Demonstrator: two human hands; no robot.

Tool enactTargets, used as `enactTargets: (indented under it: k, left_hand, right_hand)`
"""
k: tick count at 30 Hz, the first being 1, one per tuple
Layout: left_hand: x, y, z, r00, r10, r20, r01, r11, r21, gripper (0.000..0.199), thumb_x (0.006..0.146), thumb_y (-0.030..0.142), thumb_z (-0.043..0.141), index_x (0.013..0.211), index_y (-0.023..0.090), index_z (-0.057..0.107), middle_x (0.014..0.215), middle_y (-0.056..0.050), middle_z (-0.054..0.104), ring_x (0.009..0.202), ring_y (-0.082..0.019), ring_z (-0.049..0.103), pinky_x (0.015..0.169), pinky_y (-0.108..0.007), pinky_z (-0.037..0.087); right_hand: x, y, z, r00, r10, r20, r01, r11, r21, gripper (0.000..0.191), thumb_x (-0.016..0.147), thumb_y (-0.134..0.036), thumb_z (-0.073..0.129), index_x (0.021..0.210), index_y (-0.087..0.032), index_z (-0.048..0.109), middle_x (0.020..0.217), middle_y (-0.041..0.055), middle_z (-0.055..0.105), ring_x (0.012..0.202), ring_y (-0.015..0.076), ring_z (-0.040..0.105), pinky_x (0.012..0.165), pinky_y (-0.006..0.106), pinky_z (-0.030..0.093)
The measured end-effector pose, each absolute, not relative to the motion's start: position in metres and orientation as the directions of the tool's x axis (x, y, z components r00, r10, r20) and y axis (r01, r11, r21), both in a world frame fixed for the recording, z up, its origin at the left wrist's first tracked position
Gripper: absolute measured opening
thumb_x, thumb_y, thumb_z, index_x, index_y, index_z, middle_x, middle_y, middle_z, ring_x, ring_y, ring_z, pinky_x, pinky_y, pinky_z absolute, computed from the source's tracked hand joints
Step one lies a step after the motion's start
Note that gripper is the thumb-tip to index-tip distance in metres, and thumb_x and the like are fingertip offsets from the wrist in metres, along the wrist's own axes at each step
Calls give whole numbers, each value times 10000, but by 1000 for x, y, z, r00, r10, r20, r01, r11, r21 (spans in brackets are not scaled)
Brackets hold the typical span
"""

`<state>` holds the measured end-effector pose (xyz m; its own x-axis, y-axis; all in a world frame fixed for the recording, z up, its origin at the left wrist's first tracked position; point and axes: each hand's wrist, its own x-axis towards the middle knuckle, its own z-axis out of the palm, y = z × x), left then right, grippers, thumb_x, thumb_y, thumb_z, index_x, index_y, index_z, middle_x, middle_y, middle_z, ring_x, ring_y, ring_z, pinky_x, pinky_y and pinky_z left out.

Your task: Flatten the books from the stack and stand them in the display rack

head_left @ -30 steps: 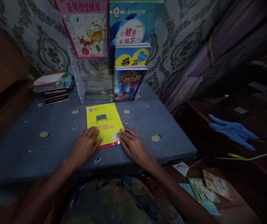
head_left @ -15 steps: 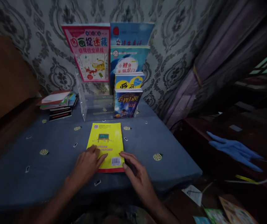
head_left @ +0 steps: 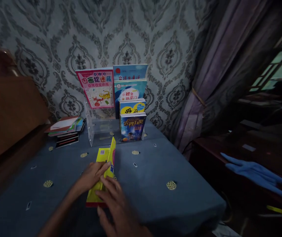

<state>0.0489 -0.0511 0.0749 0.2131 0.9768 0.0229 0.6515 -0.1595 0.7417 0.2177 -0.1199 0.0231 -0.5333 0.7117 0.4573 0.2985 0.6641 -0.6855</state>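
Note:
A yellow book (head_left: 99, 156) lies on the blue tablecloth in front of me, a QR code near its top and a red strip along its bottom edge. One yellow part stands tilted up along its right side; I cannot tell whether it is a cover or a second book. My left hand (head_left: 94, 176) grips this raised part, its thumb near the upper edge. Against the right side of the book is my right hand (head_left: 116, 200), fingers apart, the thumb lower down.
Behind is a clear acrylic rack (head_left: 90, 131) holding a pink book (head_left: 98, 89), blue books and a dark blue book (head_left: 132, 128). A stack of books (head_left: 67, 131) stands at the left. Blue gloves (head_left: 256, 172) lie on dark furniture at the right, beyond the table edge.
The yellow book was flat; part of it is now raised and leaning left. My right hand has moved left across it. The view has tilted up, showing more wall.

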Motion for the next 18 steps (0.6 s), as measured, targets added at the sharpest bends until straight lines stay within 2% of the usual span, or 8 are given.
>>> enactTargets:
  k: [4, 6, 8, 11, 14, 18]
  left_hand:
    - [42, -37, 68, 231, 966, -117, 369, 24, 929, 521, 715, 691, 720, 686, 173, 671, 648, -12, 675, 598, -175, 589, 541, -249, 425]
    - [38, -33, 58, 264, 953, -149, 219, 91, 971, 532, 613, 640, 835, 753, 145, 698, 668, -25, 696, 588, -171, 608, 545, -247, 449]
    - [34, -34, 47, 254, 955, -154, 87, 136, 987, 559, 596, 620, 868, 808, 126, 712, 696, -46, 719, 597, -171, 636, 587, -256, 490]
    - [28, -41, 35, 174, 967, -188, -40, 198, 979, 610, 599, 636, 872, 872, 112, 718, 739, -76, 745, 609, -177, 668, 605, -263, 524]
    - [25, -50, 30, 141, 968, -206, -132, 225, 965, 599, 605, 592, 894, 919, 114, 715, 766, -83, 757, 619, -187, 689, 615, -273, 544]
    - [22, -57, 28, 155, 965, -210, -203, 239, 950, 555, 647, 537, 893, 968, 121, 715, 783, -88, 764, 612, -195, 700, 615, -285, 553]
  right_hand:
    - [206, -111, 18, -660, 648, 380, 320, 700, -638, 420, 845, -300, 668, 1260, -235, 685, 1489, 103, 561, 1424, 354, 425, 1166, 560, 385]
    - [206, -108, 16, -696, 599, 396, 247, 718, -651, 395, 849, -297, 667, 1242, -263, 698, 1434, 76, 615, 1398, 328, 467, 1174, 542, 380]
    - [209, -107, 11, -663, 604, 443, 161, 692, -703, 411, 886, -255, 617, 1294, -279, 666, 1419, 69, 626, 1376, 279, 505, 1179, 510, 384]
    - [214, -100, -3, -486, 763, 427, 130, 546, -828, 463, 974, -258, 488, 1433, -268, 552, 1495, 92, 549, 1415, 227, 470, 1201, 473, 365]
    - [213, -81, -20, -370, 881, 294, 147, 368, -918, 528, 986, -383, 487, 1490, -226, 489, 1543, 118, 483, 1468, 251, 398, 1227, 476, 316]
    - [201, -47, -25, -375, 918, 127, 39, 152, -988, 642, 909, -583, 583, 1412, -186, 560, 1383, 144, 624, 1295, 302, 574, 1128, 497, 435]
